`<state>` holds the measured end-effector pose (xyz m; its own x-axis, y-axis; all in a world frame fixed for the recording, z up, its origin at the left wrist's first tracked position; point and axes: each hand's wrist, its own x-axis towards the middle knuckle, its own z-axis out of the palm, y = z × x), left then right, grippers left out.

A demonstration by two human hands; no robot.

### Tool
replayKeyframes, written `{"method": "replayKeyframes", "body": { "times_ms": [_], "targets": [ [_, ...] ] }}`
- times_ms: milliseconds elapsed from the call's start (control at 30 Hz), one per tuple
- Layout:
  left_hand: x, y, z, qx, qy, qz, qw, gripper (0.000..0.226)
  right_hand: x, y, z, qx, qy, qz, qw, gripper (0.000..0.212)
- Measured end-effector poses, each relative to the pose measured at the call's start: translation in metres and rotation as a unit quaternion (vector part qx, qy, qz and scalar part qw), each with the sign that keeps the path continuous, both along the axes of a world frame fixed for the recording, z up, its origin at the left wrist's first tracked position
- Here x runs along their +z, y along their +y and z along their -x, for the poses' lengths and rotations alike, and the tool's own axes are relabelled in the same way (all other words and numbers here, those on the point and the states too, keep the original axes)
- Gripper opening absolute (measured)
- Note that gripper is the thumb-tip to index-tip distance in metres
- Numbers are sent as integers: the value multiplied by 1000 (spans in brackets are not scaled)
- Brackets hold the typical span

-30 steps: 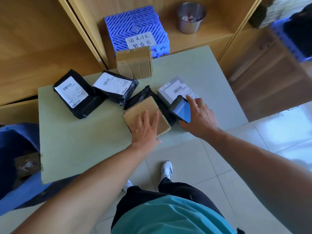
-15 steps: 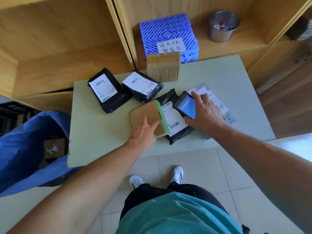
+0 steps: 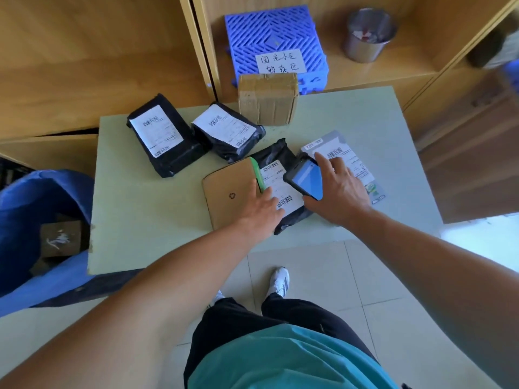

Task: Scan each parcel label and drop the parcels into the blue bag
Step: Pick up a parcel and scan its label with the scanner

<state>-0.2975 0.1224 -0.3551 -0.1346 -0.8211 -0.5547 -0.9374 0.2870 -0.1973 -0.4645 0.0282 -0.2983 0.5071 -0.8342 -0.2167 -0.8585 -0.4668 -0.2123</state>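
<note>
Six parcels lie on the table (image 3: 146,214). At the far left the first black poly bag (image 3: 165,136) and the second black poly bag (image 3: 227,130) lie side by side, white barcode labels up. A taped cardboard box (image 3: 266,98) stands at the far edge. Nearer, a flat brown mailer (image 3: 230,192) has its green edge against a third black bag (image 3: 280,175) that lies label up, and a grey parcel (image 3: 348,161) lies just right. The handheld scanner (image 3: 307,179), screen lit blue, is held over where those two meet. The blue bag (image 3: 33,197) gapes beside the table's left – a brown parcel (image 3: 60,238) inside.

Both arms reach forward; left hand (image 3: 261,211) lies flat, fingers straight, right hand (image 3: 337,197) grips the scanner (image 3: 307,179).
</note>
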Motion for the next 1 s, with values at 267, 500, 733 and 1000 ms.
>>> {"method": "replayKeyframes", "body": {
  "times_ms": [267, 500, 733, 1000],
  "targets": [
    [10, -15, -6, -57, -10, -5, 998, 43, -5, -7, 21, -28, 8, -10, 1000, 99],
    [18, -5, -22, -60, -41, -16, 997, 34, -3, -4, 8, -8, -3, -24, 1000, 99],
    [21, 17, -53, -6, -44, 14, 999, 34, -4, 4, -16, 19, -11, -36, 999, 101],
    [-15, 36, -85, 99, 33, 34, 994, 58, -10, 17, -42, 32, -16, -38, 999, 102]
  ]
}}
